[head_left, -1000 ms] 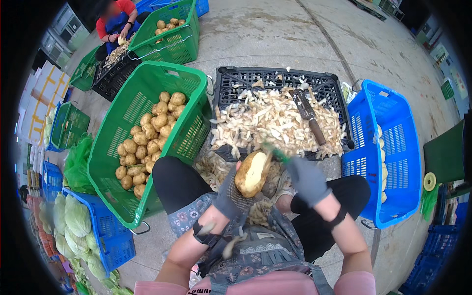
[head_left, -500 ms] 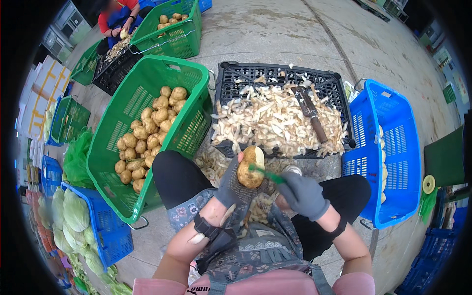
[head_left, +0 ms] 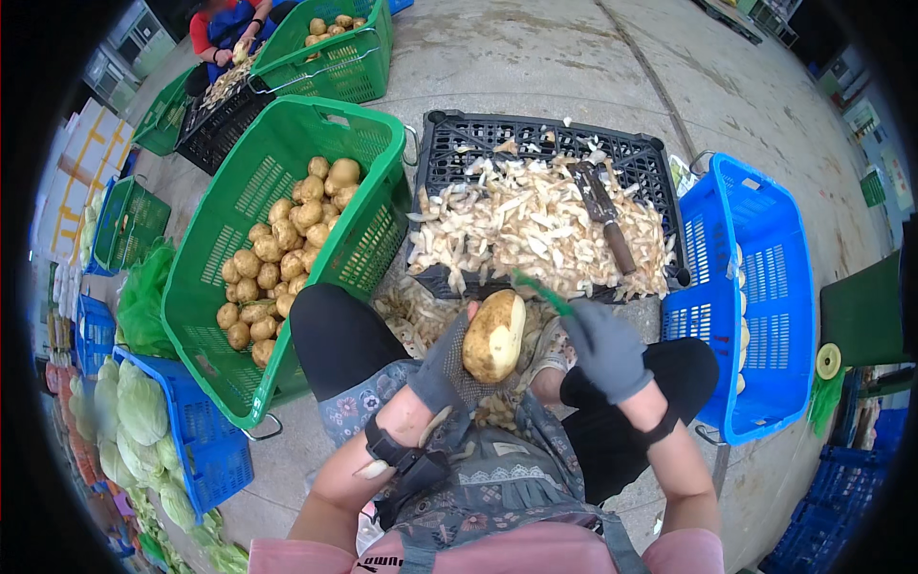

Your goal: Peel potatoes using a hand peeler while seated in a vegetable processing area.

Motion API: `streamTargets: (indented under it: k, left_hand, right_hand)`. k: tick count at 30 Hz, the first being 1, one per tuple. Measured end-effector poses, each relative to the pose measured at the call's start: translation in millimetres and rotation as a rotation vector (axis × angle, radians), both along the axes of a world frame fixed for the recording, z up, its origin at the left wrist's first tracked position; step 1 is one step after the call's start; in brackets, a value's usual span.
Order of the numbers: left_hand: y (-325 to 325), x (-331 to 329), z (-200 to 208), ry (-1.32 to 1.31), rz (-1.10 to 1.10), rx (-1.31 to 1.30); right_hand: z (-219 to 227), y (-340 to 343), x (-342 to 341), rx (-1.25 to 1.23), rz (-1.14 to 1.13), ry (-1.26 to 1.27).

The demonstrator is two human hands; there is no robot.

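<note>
In my gloved left hand [head_left: 446,371] rests a large potato [head_left: 492,340], with a pale peeled stripe down its right side and brown skin elsewhere. My gloved right hand [head_left: 606,352] is closed round a green peeler [head_left: 542,293], held just right of the potato and apart from it. Beyond the potato, a heap of peelings [head_left: 535,230] covers an upturned black crate [head_left: 449,143]. A dark knife [head_left: 608,220] with a brown handle lies on that heap. More scraps are scattered between my legs.
At left stands a green basket [head_left: 373,206] of unpeeled potatoes [head_left: 287,234]. A blue basket [head_left: 775,297] on the right holds pale potatoes along its near side. Cabbages [head_left: 143,421] fill another blue basket at lower left. A person [head_left: 229,33] works by crates at the back left.
My right hand has drawn the peeler off the potato, up and to the right. The potato is turned in my left hand, and more of its peeled side shows.
</note>
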State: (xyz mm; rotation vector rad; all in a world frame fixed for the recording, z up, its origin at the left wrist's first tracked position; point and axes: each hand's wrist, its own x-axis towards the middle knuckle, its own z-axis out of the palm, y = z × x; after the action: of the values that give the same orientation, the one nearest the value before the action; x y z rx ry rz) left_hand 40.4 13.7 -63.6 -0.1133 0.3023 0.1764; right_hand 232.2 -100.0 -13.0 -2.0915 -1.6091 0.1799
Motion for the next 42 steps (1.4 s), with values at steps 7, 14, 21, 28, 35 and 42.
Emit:
streamTargets:
  k: [7, 14, 21, 28, 35, 42]
  left_hand:
    - [-4, -3, 13, 0.063, -0.013, -0.06]
    - [0, -9, -10, 0.02, -0.059, 0.13]
    - [-11, -18, 17, 0.168, -0.041, 0.313]
    - [-9, -25, 34, 0.153, -0.08, 0.697]
    - [-15, -30, 32, 0.14, -0.048, 0.605]
    - [-18, -31, 10, 0.046, -0.036, 0.284]
  right_hand:
    - [7, -3, 9, 0.044, 0.026, 0.056]
    - [12, -6, 12, -0.086, -0.082, 0.058]
    - [34, -7, 1, -0.132, 0.013, 0.397]
    - [39, -11, -10, -0.055, -0.035, 0.398]
    - [21, -21, -10, -0.041, 0.034, 0.454]
    - [42, -21, -28, -0.019, 0.14, 0.521]
